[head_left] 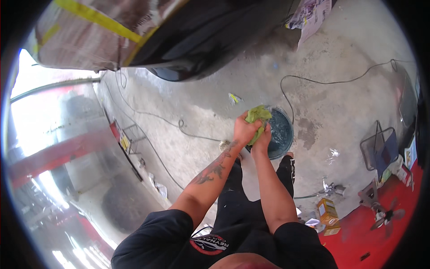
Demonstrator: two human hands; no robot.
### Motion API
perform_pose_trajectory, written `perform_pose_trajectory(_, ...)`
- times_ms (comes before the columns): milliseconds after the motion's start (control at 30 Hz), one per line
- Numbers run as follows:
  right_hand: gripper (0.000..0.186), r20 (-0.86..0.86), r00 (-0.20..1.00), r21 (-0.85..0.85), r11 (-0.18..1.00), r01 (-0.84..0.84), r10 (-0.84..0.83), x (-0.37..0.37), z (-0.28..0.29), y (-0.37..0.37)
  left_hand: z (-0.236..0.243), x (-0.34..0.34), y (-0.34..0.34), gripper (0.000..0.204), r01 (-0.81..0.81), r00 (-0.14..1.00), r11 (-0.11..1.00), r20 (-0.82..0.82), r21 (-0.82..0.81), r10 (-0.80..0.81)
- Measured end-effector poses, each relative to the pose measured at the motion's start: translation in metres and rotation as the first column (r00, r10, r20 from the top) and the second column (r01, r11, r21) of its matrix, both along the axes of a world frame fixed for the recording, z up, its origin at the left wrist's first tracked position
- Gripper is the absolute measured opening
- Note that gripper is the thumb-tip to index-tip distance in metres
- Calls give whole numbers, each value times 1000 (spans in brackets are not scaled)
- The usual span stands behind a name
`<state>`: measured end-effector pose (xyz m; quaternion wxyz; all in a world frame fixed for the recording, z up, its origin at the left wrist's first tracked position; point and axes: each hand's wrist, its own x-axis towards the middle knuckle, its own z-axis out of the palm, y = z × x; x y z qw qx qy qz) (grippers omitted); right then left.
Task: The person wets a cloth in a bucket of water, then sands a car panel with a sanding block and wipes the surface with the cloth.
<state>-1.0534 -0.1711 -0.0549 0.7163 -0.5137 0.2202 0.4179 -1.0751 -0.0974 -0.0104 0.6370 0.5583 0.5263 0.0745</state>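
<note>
Pointing forward, long axis roughly front-to-back, yellow-green cloth (258,114) gripped in both hands (244,130)

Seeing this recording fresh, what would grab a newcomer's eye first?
The crumpled yellow-green cloth, clutched by the left hand and right hand right of centre, at the left edge of a round dark bucket holding liquid. Then the glossy, curved black panel across the top, with yellow-taped paper at upper left.

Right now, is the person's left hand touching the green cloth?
Touching. The head view shows the left hand closed on the green cloth, skin against fabric, with bunched folds sticking out past the grip.
</note>
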Motion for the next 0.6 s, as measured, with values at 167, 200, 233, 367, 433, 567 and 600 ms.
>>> perform_pose_trajectory(167, 29, 160, 984, 233, 972, 38, -77, -28, 74, 81, 90, -32, 81, 31, 188, 981, 883, -40, 429, -190)
perform_pose_trajectory(200, 28, 125, 982, 330, 939, 95, -143, -32, 94, 93, 115, -38, 96, 31, 211, 970, 790, -26, 576, -241)
perform_pose_trajectory(233, 28, 150, 974, 356, 929, 105, -167, -30, 114, 105, 143, -37, 113, 31, 241, 954, 695, -34, 677, -297)
perform_pose_trajectory(367, 33, 203, 967, 343, 936, 77, -153, -12, 165, 111, 244, -37, 161, 46, 334, 818, 113, -228, 936, -528)
perform_pose_trajectory(433, 36, 262, 954, 240, 967, 86, -149, 6, 151, 84, 271, -37, 181, 48, 409, 762, -18, -352, 912, -544)
perform_pose_trajectory(567, 50, 370, 907, -4, 976, 219, -202, 5, 41, -34, 258, -29, 229, 48, 613, 426, -653, -882, 445, -202)
perform_pose_trajectory(600, 61, 369, 903, -161, 942, 294, -219, -8, 8, -71, 246, -24, 238, 49, 634, 280, -743, -959, 213, -36)
